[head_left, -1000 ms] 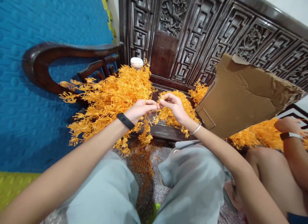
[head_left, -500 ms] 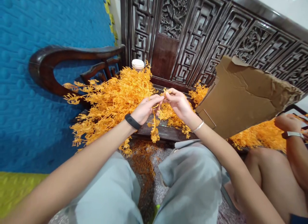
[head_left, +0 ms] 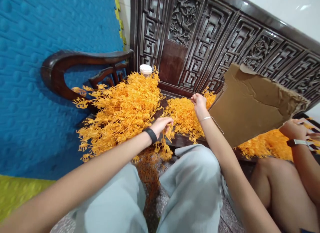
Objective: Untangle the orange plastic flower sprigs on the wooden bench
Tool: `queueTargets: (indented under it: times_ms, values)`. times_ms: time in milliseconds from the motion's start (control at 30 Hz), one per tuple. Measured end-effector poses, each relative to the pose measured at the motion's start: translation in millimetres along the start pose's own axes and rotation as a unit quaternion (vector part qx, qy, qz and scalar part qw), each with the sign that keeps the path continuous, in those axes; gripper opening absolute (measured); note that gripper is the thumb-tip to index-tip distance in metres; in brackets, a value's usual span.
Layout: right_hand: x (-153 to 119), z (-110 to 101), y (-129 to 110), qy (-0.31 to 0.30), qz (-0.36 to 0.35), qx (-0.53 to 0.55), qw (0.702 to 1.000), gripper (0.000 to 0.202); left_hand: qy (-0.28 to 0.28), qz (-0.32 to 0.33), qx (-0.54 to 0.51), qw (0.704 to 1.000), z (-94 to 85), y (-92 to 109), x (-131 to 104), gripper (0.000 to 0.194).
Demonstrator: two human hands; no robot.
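Note:
My left hand (head_left: 162, 125) is closed around an orange plastic flower sprig (head_left: 165, 150), whose branched end hangs below the fingers above the floor. To its left lies a big bushy heap of orange plastic sprigs (head_left: 122, 107). My right hand (head_left: 199, 102) is raised over a lower pile of small orange plastic pieces (head_left: 182, 114), with its fingers drawn together. Whatever they pinch, if anything, is too small to make out.
A cardboard sheet (head_left: 255, 102) leans on the carved dark wooden bench (head_left: 172, 64), right of my right forearm. A white-lidded tub (head_left: 145, 69) stands behind the heap. Another person's hand (head_left: 293, 129) is at the far right beside more orange pieces (head_left: 265, 144).
My hands were together over the sprig and have come apart. The left has lowered slightly with the sprig; the right has moved right, over the pile of small pieces.

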State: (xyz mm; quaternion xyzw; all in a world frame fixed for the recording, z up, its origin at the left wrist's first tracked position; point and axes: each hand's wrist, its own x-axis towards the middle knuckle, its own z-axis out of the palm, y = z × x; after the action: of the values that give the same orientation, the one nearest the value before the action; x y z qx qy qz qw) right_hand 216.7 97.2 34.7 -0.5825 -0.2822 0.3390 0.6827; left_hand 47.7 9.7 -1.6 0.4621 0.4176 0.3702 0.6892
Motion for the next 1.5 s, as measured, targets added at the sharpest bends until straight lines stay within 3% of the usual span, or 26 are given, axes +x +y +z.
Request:
queueTargets:
  times_ms: [33, 100, 167, 233, 333, 400, 500, 633, 767, 933, 1000, 1300, 1500]
  values:
    - [4, -6, 1, -0.028, 0.006, -0.015, 0.999, 0.015, -0.029, -0.01, -0.001, 1.0, 1.3, -1, -8, 0.021]
    - [2, -14, 5, -0.15, 0.041, -0.057, 0.986, 0.003, -0.075, 0.01, 0.01, 0.997, 0.9, -1, -21, 0.022]
    - [-9, -17, 8, -0.302, 0.066, -0.1, 0.946, 0.023, -0.084, 0.038, 0.031, 0.995, -5.4, 3, -26, 0.023]
    - [-27, -15, 11, -0.426, 0.065, -0.135, 0.892, 0.042, -0.059, 0.058, 0.055, 0.995, -18.0, 8, -23, 0.023]
    - [-56, -8, 14, -0.541, 0.047, -0.181, 0.82, 0.047, -0.026, 0.078, 0.078, 0.994, -40.7, 13, -11, 0.022]
    - [-72, -2, 17, -0.575, 0.024, -0.189, 0.796, 0.042, -0.037, 0.093, 0.075, 0.992, -50.7, 14, -4, 0.021]
    - [-86, 4, 23, -0.54, -0.007, -0.168, 0.824, 0.039, -0.054, 0.11, 0.061, 0.991, -51.8, 13, 0, 0.024]
    - [-87, 4, 28, -0.497, -0.048, -0.152, 0.853, 0.039, -0.052, 0.062, 0.041, 0.996, -39.4, 9, -1, 0.027]
    - [-81, -3, 27, -0.5, -0.064, -0.162, 0.848, 0.04, -0.051, 0.04, 0.039, 0.997, -33.5, 8, 0, 0.025]
    - [-70, -14, 18, -0.566, -0.034, -0.2, 0.799, 0.038, -0.034, 0.021, 0.048, 0.998, -37.0, 13, 2, 0.021]
    - [-67, -18, 16, -0.555, -0.043, -0.193, 0.808, 0.036, -0.032, 0.016, 0.038, 0.999, -37.4, 14, 2, 0.019]
    - [-66, -3, 15, -0.351, -0.108, -0.327, 0.871, 0.027, -0.004, 0.019, -0.023, 1.0, -14.4, 9, 6, 0.019]
    - [-49, 9, 20, -0.225, -0.205, -0.463, 0.833, 0.03, 0.046, 0.02, -0.122, 0.991, 1.7, 4, 25, 0.014]
